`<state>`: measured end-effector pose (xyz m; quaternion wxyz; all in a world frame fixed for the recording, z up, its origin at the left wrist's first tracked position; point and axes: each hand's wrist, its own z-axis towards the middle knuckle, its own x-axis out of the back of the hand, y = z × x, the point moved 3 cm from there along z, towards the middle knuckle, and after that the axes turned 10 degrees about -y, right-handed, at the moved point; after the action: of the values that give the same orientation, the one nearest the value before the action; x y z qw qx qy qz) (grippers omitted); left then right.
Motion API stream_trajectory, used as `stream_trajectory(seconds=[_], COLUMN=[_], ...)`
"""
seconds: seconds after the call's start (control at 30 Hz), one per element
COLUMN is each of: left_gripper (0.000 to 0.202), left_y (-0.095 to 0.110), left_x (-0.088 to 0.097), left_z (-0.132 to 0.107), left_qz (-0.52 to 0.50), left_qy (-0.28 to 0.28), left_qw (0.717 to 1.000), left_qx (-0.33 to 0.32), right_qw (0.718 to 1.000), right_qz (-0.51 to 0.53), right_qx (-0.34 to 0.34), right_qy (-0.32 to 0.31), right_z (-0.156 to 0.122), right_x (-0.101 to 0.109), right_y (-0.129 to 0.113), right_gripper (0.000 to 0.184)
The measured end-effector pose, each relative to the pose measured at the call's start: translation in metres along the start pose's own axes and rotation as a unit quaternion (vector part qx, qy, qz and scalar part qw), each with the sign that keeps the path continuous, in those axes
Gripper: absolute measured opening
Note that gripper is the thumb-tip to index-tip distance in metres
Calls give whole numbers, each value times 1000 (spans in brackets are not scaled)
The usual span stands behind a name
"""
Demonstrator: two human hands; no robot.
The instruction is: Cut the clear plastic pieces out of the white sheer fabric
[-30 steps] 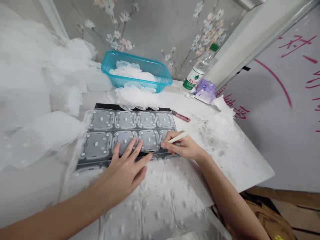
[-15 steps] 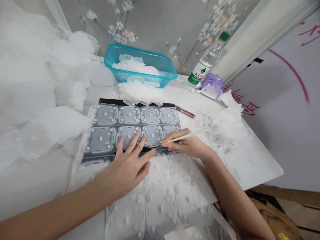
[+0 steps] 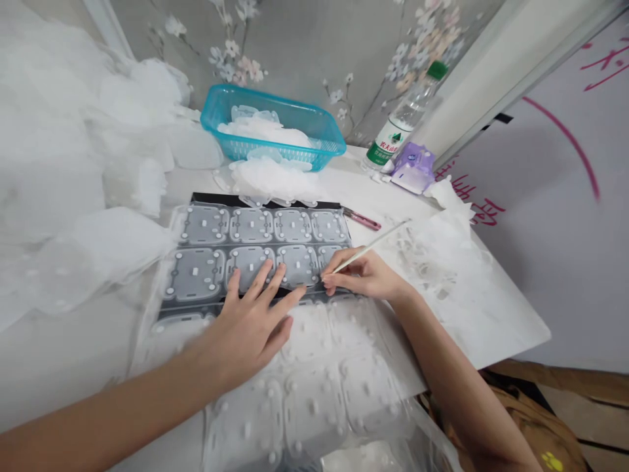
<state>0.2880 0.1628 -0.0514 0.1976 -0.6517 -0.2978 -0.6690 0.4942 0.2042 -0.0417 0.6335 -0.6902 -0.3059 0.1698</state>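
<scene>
My left hand [image 3: 250, 321] lies flat with fingers spread on a translucent moulded plastic sheet [image 3: 250, 225], pressing its lower row of rounded-square cells. That sheet rests on a black board [image 3: 265, 200]. My right hand [image 3: 366, 275] pinches a thin white stick [image 3: 373, 241] at the sheet's right end, with its fingertips on the cell edge. The stick's lower tip is hidden by my fingers. Below my hands, a white film [image 3: 314, 393] with matching moulded cells hangs towards me.
A turquoise plastic basket [image 3: 272, 124] holding white film stands at the back. Film is heaped at the left [image 3: 83, 170] and scattered at the right [image 3: 432, 262]. A pink pen [image 3: 361, 219], water bottle [image 3: 405, 121] and purple packet [image 3: 413, 169] lie beyond. A whiteboard with red writing stands right.
The white stick has tilted more steeply, its far end rising up and to the right. My right hand has shifted slightly up the sheet, and my left hand stays in place.
</scene>
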Motion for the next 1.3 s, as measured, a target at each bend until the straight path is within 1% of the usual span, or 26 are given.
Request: stream_trajectory(seconds=[0.13,0.2,0.27,0.33,0.4,0.47,0.57,0.67,0.7,0.77,0.83,0.97,1.3], left_gripper=[45,44,42,41,38,36,38,41,42,43,44,46,42], left_y=[0,-1,-2,-3,-2,0,9,20,22,24,23,20,21], left_x=[-2,-3,-2,0,5,12,17,13,10,4,0,-3,1], left_z=[0,0,0,0,2,7,21,34,37,42,43,43,44], left_qz=[5,-2,-13,-21,-20,-15,-15,-22,-27,-42,-58,-75,-87], left_qy=[-6,-9,-10,-12,-12,-7,1,2,2,-5,-13,-16,-35], left_qw=[1000,1000,1000,1000,1000,1000,999,995,994,995,995,995,993], left_qx=[-4,-1,2,3,2,-3,-40,-97,-103,-95,-80,-69,-75], right_qw=[999,997,993,989,985,979,958,941,936,927,923,924,931], right_qz=[-33,-46,-39,-27,-36,-80,-167,-213,-220,-226,-230,-235,-242], right_qx=[-26,-38,-43,-43,-47,-25,44,79,85,94,101,106,82], right_qy=[19,52,100,139,162,188,228,252,263,284,293,282,261], right_z=[-3,-7,-11,-14,-16,-14,-10,-5,-4,-3,-2,1,0], right_x=[3,7,13,18,21,22,18,11,10,8,7,5,2], right_y=[-6,-10,-14,-16,-15,-14,-12,-10,-10,-11,-11,-8,-4], right_gripper=[20,21,26,32,37,43,51,50,48,45,42,39,39])
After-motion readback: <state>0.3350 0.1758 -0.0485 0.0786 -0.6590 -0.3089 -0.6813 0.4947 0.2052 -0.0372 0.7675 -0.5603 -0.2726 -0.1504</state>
